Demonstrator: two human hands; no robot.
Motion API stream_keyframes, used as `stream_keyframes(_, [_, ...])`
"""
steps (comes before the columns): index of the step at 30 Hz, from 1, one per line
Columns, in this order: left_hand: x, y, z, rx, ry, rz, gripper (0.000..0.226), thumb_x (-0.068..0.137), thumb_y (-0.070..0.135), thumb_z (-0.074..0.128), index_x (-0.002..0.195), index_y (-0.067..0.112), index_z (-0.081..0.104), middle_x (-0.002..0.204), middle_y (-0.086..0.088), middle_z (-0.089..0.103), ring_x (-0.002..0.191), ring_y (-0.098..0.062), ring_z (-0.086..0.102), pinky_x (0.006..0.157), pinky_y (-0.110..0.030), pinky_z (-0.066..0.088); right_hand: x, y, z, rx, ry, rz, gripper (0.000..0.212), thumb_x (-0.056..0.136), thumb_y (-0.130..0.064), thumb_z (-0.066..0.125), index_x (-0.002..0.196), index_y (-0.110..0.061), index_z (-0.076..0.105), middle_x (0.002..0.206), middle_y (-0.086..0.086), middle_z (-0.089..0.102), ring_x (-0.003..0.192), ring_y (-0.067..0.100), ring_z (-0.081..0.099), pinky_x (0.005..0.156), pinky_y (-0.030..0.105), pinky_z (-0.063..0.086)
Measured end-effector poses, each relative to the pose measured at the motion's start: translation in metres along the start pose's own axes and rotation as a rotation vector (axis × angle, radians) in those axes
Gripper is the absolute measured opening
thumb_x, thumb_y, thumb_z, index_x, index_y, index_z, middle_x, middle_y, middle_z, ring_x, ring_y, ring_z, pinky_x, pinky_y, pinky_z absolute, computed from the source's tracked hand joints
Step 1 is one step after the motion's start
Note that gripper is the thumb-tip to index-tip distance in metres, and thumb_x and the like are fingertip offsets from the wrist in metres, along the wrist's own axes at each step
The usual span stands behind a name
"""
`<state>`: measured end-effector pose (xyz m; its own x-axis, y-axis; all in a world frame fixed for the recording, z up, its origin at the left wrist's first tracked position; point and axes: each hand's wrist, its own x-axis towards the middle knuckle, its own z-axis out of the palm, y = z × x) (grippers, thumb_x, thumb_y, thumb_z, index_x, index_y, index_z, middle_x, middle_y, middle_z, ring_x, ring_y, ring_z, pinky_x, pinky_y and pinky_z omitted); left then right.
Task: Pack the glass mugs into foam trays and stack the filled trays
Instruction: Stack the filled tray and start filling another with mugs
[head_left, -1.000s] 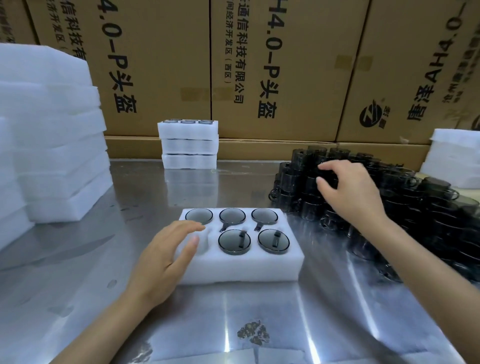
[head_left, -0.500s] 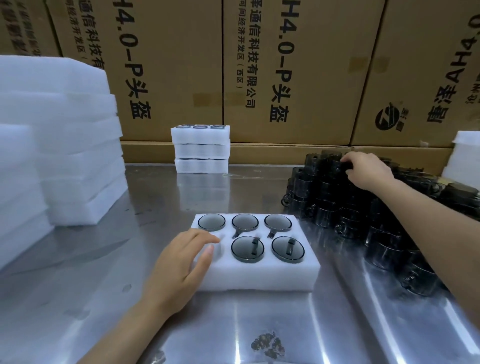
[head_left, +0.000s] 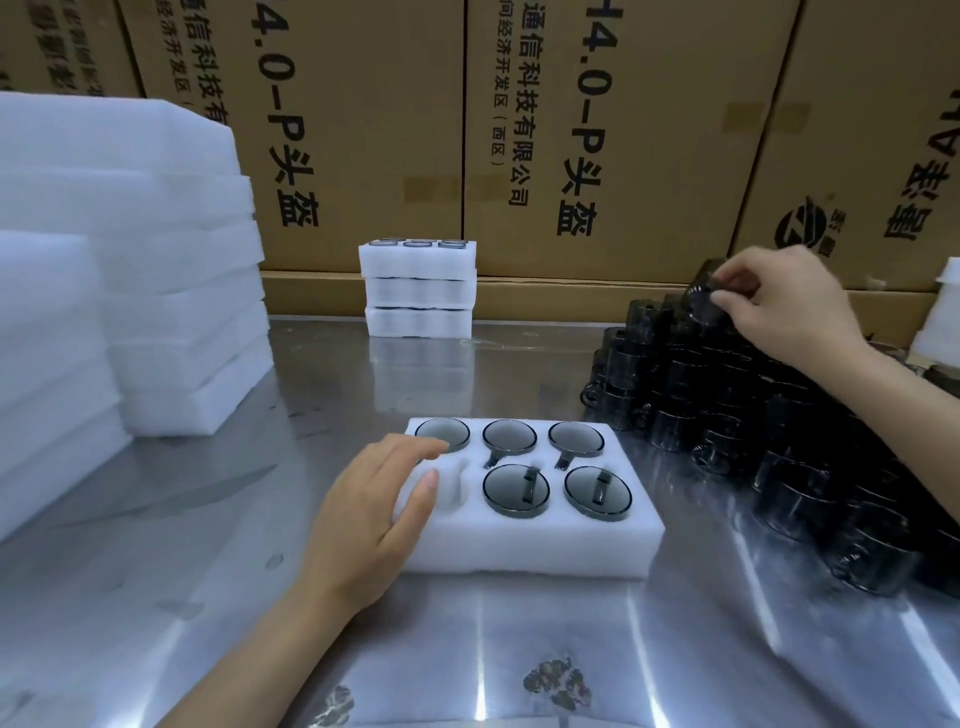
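Step in hand, as judged: fetching the sixth mug for the foam tray (head_left: 530, 545) on the steel table (head_left: 260, 571). Five dark glass mugs sit rim-up in their pockets: three in the far row, two in the near row. The near-left pocket (head_left: 449, 480) is the only one vacant.

Right hand (head_left: 784, 306): fingers curled and pinching a single smoked-glass mug (head_left: 704, 296) at the top of the heap of loose mugs (head_left: 779, 447) on the right. The mug looks tilted and just above the pile; whether it is fully clear of its neighbours cannot be told.

Left hand (head_left: 363, 514): fingers nearly straight, resting on the tray's left edge, thumb beside the vacant pocket. It holds nothing; it steadies the foam.

Notes on doing it well:
- Lift the mug straight up before travelling; the heap is loosely stacked and a sideways drag could topple adjacent glass.
- Turn it rim-up, handle aligned with the slot cut beside the pocket.
- Move the left thumb off the pocket before the mug comes down, while keeping the palm pressing the light tray down.
- Seat it gently, flush with the foam.

Next destination, likely: the stack of three filled trays (head_left: 418, 288) at the back, against the cardboard cartons (head_left: 597, 130). Blank foam trays (head_left: 130, 249) are stacked at left.
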<state>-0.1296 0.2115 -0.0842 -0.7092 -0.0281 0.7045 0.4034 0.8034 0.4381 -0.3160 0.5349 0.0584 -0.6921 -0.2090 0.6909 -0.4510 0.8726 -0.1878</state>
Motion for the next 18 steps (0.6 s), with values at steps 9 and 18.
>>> stream_keyframes(9, [0.005,0.044,-0.003,-0.293,0.110,-0.067,0.070,0.066,0.053,0.073,0.127,0.029,0.047,0.122,0.017,0.057,0.111,-0.007,0.056,0.093,-0.014,0.040,-0.085,-0.133,-0.024,0.449,-0.093,-0.095,0.011,0.076,-0.018,0.069,0.081,-0.025,0.064,0.070,-0.016,0.061,0.077,0.008,0.059,0.070,0.027,0.045])
stream_keyframes(18, [0.016,0.065,0.000,-0.392,0.060,-0.267,0.081,0.061,0.032,0.088,0.129,0.032,0.044,0.112,0.017,0.060,0.103,-0.002,0.059,0.092,-0.030,0.049,-0.113,-0.179,0.006,0.951,-0.340,0.034,0.015,0.078,-0.020,0.074,0.081,-0.029,0.063,0.072,-0.015,0.066,0.073,-0.004,0.061,0.064,0.015,0.045])
